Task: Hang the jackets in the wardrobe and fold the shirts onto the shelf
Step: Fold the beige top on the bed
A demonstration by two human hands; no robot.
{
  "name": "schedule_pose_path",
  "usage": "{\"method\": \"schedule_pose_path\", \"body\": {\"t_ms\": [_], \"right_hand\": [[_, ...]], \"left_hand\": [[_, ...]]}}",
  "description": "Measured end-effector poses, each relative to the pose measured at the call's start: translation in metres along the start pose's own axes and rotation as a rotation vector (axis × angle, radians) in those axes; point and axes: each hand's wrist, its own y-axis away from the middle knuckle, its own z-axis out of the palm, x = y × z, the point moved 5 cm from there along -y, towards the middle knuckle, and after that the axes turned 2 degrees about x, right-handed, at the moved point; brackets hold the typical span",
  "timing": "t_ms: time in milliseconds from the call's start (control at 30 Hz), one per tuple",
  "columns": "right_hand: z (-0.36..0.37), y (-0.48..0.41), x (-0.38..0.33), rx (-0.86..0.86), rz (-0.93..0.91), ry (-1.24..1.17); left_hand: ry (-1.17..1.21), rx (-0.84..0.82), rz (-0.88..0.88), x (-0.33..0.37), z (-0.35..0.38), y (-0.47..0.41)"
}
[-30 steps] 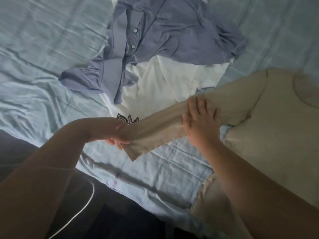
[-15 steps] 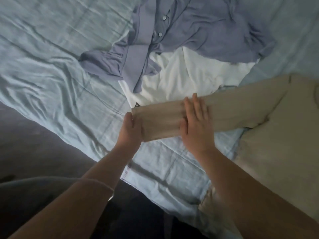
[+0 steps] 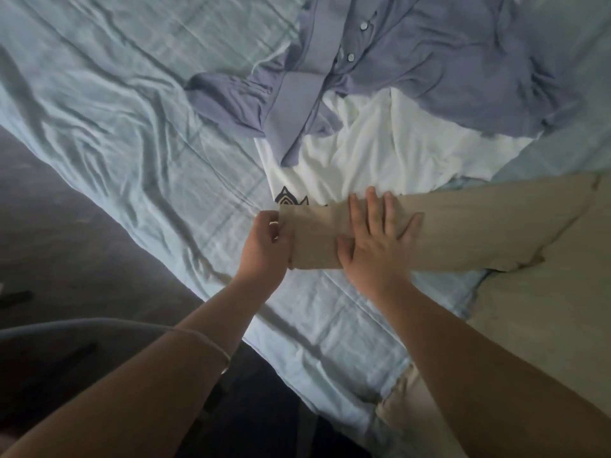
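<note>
beside a white shirt (image 3: 380,153), left hand (image 3: 264,246) pinches beige sleeve (image 3: 479,226), right hand (image 3: 373,246) presses flat.

On the bed sheet (image 3: 132,127), a buttoned shirt (image 3: 446,77) at upper right overlaps a printed T-shirt (image 3: 380,153) at centre, whose lower edge lies under the sleeve (image 3: 479,226) of a long-sleeved shirt (image 3: 545,309) at right.

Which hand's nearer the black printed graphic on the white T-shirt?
Left. The left hand grips the beige sleeve cuff just below the black printed graphic; right hand presses the sleeve farther right.
</note>
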Motion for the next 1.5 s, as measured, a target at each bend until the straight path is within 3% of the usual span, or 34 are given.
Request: {"method": "schedule_pose_path", "body": {"t_ms": [67,133,200,233,333,400,500,567,667,767,867,1067,1300,1500], "right_hand": [[-0.021,0.0,0.002,0.004,-0.026,-0.126],[-0.055,0.005,0.009,0.114,-0.018,-0.487],[-0.086,0.019,0.027,0.251,0.109,-0.887],[-0.095,0.026,0.036,0.236,0.211,-1.057],[-0.097,0.038,0.05,-0.121,0.406,-1.49],[-0.103,0.042,0.068,-0.197,0.419,-1.638],[-0.11,0.042,0.114,-0.081,0.473,-1.428],[-0.106,0.041,0.149,0.025,0.519,-1.209],[-0.098,0.045,0.202,0.175,0.624,-1.07],[-0.087,0.054,0.254,0.273,0.705,-1.007],[-0.073,0.071,0.31,0.308,0.768,-0.946],[-0.037,0.131,0.429,0.349,0.927,-0.94],[0.002,0.217,0.533,0.417,1.135,-0.733],[0.024,0.289,0.554,0.395,1.241,-0.71]], "left_hand": [[0.132,-0.053,0.029,0.013,0.005,0.009],[0.238,-0.135,0.112,0.033,0.015,0.022],[0.343,-0.231,0.178,0.054,0.03,0.034],[0.376,-0.277,0.189,0.063,0.04,0.039],[0.38,-0.35,0.182,0.086,0.075,0.055],[0.352,-0.422,0.227,0.098,0.099,0.067],[0.288,-0.524,0.343,0.112,0.135,0.084],[0.218,-0.452,0.426,0.116,0.154,0.092],[-0.221,-0.133,0.723,0.118,0.178,0.104],[-0.611,-0.094,1.077,0.115,0.234,0.122],[-0.878,-0.209,1.054,0.107,0.307,0.127],[-1.137,-0.358,1.063,0.111,0.443,0.137],[-1.266,-0.455,1.27,0.095,0.545,0.183],[-1.325,-0.552,1.411,0.071,0.585,0.219]]}}
